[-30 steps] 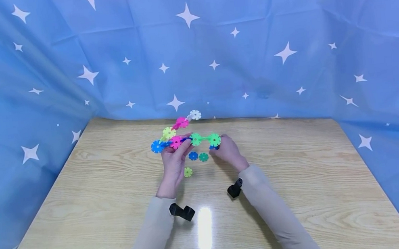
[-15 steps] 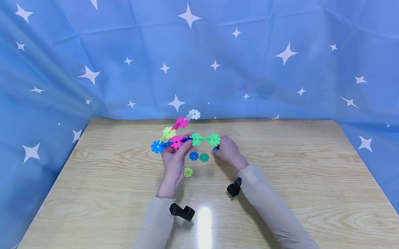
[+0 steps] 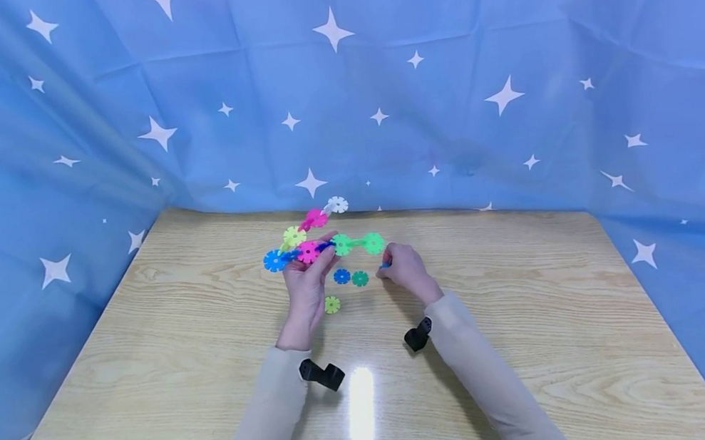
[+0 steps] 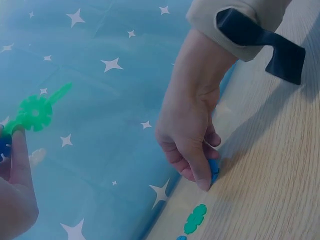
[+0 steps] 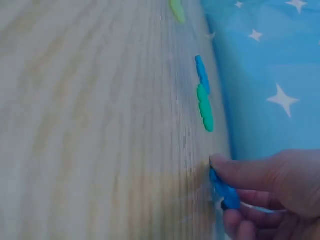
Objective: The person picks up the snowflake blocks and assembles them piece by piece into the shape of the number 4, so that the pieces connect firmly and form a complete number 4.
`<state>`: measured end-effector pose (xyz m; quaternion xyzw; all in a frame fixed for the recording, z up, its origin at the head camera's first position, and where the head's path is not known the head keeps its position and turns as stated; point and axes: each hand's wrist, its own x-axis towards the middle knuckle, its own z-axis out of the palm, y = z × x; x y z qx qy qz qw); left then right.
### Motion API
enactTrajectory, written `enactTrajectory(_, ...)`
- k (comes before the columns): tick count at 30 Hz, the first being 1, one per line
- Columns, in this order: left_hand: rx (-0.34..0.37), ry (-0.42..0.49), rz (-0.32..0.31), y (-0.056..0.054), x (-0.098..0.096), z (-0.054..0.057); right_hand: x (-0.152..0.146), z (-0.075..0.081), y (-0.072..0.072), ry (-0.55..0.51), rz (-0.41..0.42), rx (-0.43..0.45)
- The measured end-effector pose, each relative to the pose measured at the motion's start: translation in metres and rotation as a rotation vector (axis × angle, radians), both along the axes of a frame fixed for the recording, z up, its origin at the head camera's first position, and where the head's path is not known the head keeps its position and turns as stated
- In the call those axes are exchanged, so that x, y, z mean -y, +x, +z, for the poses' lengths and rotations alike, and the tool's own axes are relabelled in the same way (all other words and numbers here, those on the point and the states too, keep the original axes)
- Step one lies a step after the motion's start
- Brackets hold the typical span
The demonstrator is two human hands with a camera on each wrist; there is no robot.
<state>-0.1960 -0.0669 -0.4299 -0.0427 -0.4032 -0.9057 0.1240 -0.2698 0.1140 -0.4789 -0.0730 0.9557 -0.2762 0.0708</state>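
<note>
My left hand [image 3: 305, 291] grips a chain of interlocking plastic snowflake discs [image 3: 308, 252] above the table, thumb on it near the dark blue piece. Pink, blue, yellow-green and white discs make up its left and far part; bright green discs [image 4: 35, 113] form the right end. Low over the tabletop, to the right of that end, my right hand [image 3: 408, 269] pinches a blue snowflake disc [image 5: 225, 190] between thumb and fingers. Fingers partly cover this disc, and it is apart from the chain.
Three loose discs lie on the wooden table [image 3: 149, 370] between the hands: blue [image 3: 342, 276], green [image 3: 360, 278] and yellow-green [image 3: 332, 304]. A blue curtain with white stars [image 3: 376, 74] hangs behind the table and along its sides.
The chain in my left hand has shifted slightly left. My right hand has drawn slightly right with the blue disc, widening the gap to the green end.
</note>
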Motion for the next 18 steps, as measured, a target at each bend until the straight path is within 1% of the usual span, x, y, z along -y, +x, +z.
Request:
enactTrajectory(5,0.010,0.018,0.010,0.000,-0.001,0.000,-0.006,0.005,0.013,-0.113,0.007,-0.003)
enactTrajectory(10,0.008,0.015,0.019,-0.002,-0.002,0.000,-0.009,0.020,0.035,-0.296,-0.013,0.008)
enactTrajectory(13,0.013,0.016,0.026,-0.003,-0.002,0.000,-0.008,0.031,0.048,-0.407,-0.027,-0.022)
enactTrajectory(18,0.030,0.023,0.037,-0.003,-0.003,0.000,-0.005,0.046,0.066,-0.567,-0.027,-0.100)
